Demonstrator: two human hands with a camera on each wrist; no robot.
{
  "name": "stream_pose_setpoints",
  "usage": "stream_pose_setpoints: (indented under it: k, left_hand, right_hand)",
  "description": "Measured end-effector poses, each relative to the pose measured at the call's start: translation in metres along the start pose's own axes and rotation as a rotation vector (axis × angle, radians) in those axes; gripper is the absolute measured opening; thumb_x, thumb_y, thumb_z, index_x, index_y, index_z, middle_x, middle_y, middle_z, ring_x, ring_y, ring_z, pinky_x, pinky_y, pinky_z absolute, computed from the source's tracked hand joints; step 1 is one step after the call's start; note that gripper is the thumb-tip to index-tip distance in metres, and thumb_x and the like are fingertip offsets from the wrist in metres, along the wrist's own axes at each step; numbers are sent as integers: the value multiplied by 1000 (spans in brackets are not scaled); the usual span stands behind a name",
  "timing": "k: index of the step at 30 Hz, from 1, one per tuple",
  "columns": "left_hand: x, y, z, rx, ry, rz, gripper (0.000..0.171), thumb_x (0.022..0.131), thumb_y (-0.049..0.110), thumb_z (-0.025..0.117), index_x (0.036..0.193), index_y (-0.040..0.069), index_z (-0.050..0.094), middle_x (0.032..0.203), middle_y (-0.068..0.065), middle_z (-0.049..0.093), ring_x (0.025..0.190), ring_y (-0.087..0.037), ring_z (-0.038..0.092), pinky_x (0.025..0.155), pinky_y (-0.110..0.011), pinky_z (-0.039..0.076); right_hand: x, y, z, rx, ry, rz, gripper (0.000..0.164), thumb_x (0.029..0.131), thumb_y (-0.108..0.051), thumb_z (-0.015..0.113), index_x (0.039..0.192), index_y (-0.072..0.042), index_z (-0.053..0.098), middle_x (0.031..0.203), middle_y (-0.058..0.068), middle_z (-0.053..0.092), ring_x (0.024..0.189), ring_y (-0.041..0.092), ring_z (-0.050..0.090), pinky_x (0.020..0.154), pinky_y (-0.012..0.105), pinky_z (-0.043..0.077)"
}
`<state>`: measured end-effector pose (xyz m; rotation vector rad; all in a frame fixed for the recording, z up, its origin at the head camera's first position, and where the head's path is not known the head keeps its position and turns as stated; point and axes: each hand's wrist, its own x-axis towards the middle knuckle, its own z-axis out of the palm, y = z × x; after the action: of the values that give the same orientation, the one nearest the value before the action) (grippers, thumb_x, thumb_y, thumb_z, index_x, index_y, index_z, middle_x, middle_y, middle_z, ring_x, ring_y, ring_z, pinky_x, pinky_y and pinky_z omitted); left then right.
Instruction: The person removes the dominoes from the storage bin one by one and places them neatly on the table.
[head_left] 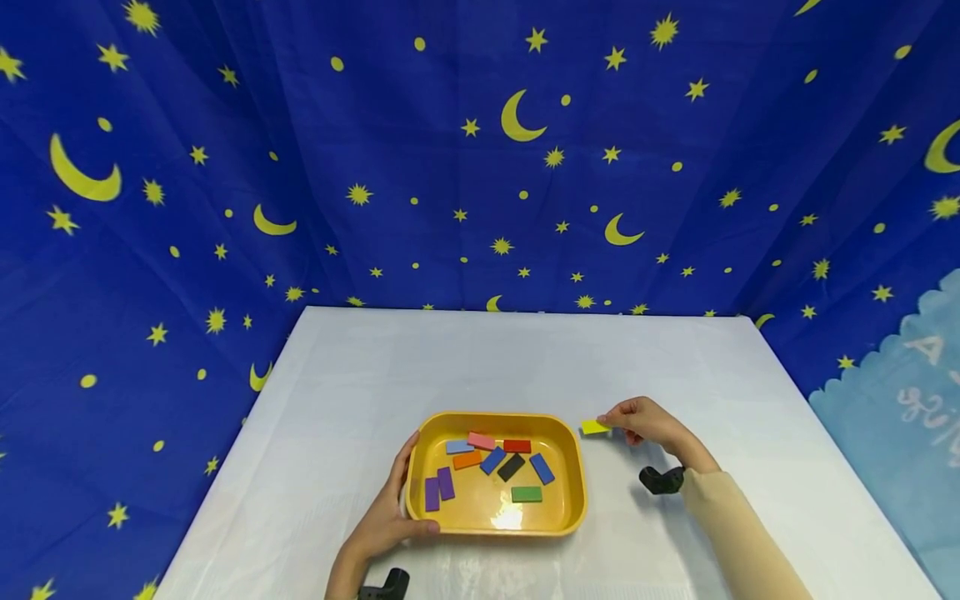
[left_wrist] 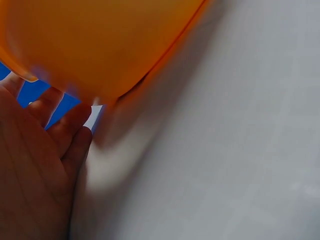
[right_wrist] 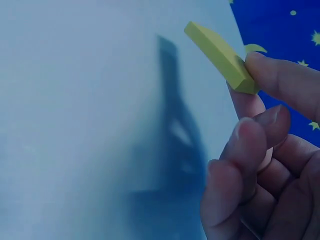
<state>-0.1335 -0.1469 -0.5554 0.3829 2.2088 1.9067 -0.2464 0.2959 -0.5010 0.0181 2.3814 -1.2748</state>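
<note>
A yellow rectangular block (head_left: 595,427) is pinched at one end between the thumb and fingertips of my right hand (head_left: 645,422), to the right of the tray. In the right wrist view the yellow block (right_wrist: 220,56) tilts above the white surface, its shadow below. My left hand (head_left: 386,515) grips the left side of the yellow tray (head_left: 495,534), fingers along its left wall and thumb at the front. The tray's wall (left_wrist: 100,45) fills the top of the left wrist view. Inside lie several blocks, among them a green one (head_left: 527,494), a black one (head_left: 512,467) and a red one (head_left: 517,446).
Under the tray is a table with a white cover (head_left: 420,358). A blue curtain (head_left: 450,167) with yellow moons and stars rises behind and at the sides. Black devices are worn at the left wrist (head_left: 386,586) and the right wrist (head_left: 662,481).
</note>
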Motion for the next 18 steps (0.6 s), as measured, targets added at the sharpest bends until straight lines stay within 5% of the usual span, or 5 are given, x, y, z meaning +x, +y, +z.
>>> stream_pose_setpoints:
  k: [18]
  left_hand:
    - [-1,3,1,12,11,-9,115,66,27,88,150,41,10,156,-1,17,139,-27,19,105,-63,8]
  right_hand:
    - [3,13,13,-94,72,47,30,83,-36,73,82,-6,68,55,2,50,48,13,44,48,26,39]
